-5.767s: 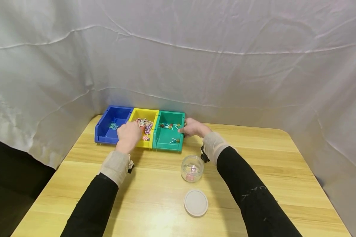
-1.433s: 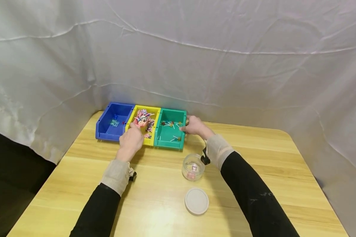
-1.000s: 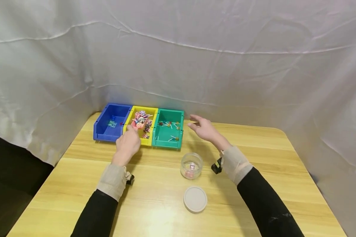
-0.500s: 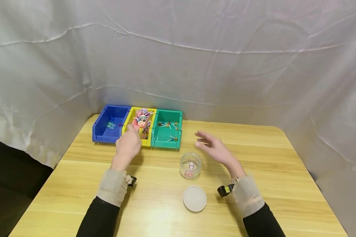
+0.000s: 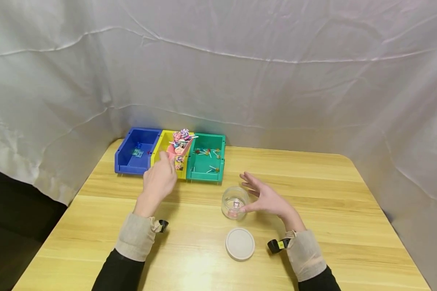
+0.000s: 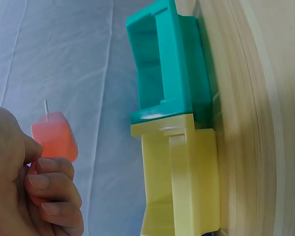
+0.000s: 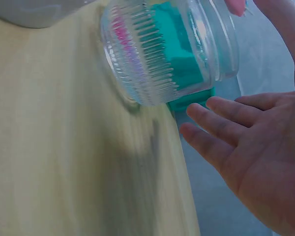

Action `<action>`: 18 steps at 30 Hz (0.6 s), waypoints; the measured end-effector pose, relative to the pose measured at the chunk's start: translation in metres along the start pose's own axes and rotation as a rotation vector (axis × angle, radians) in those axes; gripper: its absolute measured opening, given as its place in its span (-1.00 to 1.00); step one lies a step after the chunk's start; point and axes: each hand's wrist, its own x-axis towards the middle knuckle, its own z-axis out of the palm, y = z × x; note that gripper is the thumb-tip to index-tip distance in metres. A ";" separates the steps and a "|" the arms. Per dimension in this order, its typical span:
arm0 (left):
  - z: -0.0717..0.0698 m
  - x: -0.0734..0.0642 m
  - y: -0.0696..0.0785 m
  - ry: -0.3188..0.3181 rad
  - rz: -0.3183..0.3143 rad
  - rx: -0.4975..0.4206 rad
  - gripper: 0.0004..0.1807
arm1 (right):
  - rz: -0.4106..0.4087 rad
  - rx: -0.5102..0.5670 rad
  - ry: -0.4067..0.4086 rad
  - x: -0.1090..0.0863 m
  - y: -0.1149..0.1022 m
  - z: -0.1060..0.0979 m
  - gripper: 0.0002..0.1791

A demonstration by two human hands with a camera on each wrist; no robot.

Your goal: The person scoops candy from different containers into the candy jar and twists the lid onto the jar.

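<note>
My left hand [image 5: 159, 178] grips the handle of a small pink scoop [image 6: 55, 136], raised over the yellow bin [image 5: 161, 158]. Swirled lollipops [image 5: 182, 139] with white sticks fill the scoop; in the left wrist view only one stick shows above its edge. My right hand [image 5: 270, 200] is beside the clear glass jar [image 5: 228, 198], fingers spread and thumb apart. In the right wrist view its fingers lie extended near the jar's mouth, holding nothing; whether the thumb touches the jar I cannot tell. Pink pieces [image 5: 233, 213] lie at the bottom of the lidless jar.
A round whitish lid [image 5: 240, 243] lies on the wooden table [image 5: 313, 182] in front of the jar. Left of the yellow bin stands a blue bin [image 5: 132, 167] with a few small clear pieces; right of it, a green bin [image 5: 205, 176] with several small lollipops. Grey cloth hangs behind.
My right hand has let go of the green bin's side and come back toward me to the jar. My left hand has lifted the loaded scoop from the yellow bin and shifted it slightly right.
</note>
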 end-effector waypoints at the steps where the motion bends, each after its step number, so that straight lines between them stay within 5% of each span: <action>1: -0.001 -0.002 0.000 0.002 0.011 0.001 -0.50 | 0.004 0.004 -0.005 -0.001 0.000 0.001 0.39; 18: -0.006 -0.034 0.008 0.024 0.195 0.008 -0.62 | 0.003 0.043 -0.054 -0.005 0.005 0.009 0.29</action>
